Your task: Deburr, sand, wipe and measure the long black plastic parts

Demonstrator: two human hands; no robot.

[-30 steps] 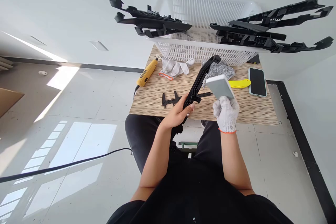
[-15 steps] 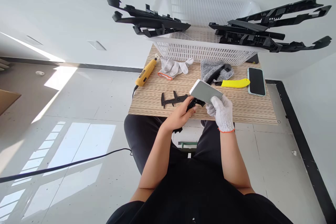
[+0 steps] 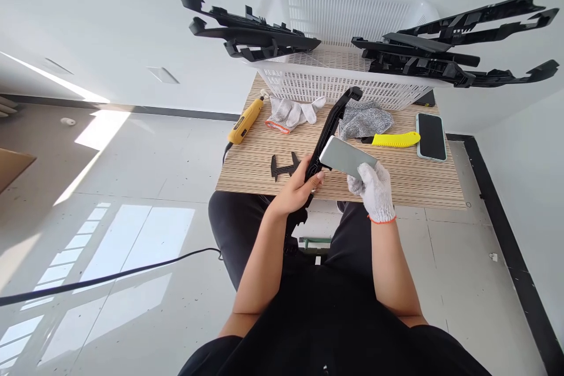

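My bare left hand [image 3: 296,189] is wrapped round a long black plastic trim piece [image 3: 328,129], which slants upward toward the basket with its hooked end at the top. Its lower end hangs below the table's edge, between my legs. In a white knitted glove with an orange cuff, my right hand [image 3: 373,188] grips a flat, pale grey rectangular slab with rounded corners [image 3: 346,155]. The slab's left end overlaps or lies close against the trim piece; whether they touch I cannot tell. Just left of the trim piece lies a black caliper [image 3: 282,169], partly hidden by my left hand.
On the wooden table [image 3: 414,188] lie a yellow rotary tool [image 3: 247,120], a white glove [image 3: 293,113], a grey cloth [image 3: 365,119], a yellow-handled knife [image 3: 396,140] and a phone [image 3: 432,136]. Behind stands a white basket [image 3: 343,82] with several black trim pieces sticking out [image 3: 423,59].
The black trim piece has swung to the left and more upright, uncovering the grey cloth. My left hand has turned with it. The slab has barely moved.
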